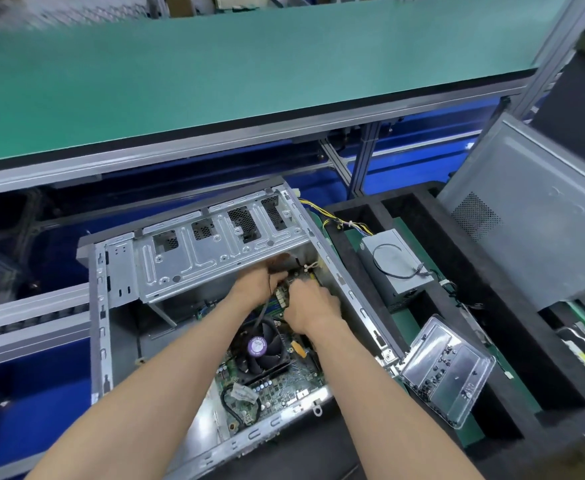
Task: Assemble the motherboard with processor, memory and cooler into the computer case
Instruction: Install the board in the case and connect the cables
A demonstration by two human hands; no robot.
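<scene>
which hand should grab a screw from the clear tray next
Probably the right hand: the screw tray lies outside the case on that side.

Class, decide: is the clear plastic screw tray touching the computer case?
Cannot tell. In the head view the screw tray tilts beside the computer case rail, but their meeting edge is unclear.

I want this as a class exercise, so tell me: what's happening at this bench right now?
A person is working inside an open computer case. The motherboard, with its cooler fan, already lies inside. Both the left hand and right hand reach to the board's far end, fingering cables or a connector there. A power supply and a clear screw tray wait alongside.
</scene>
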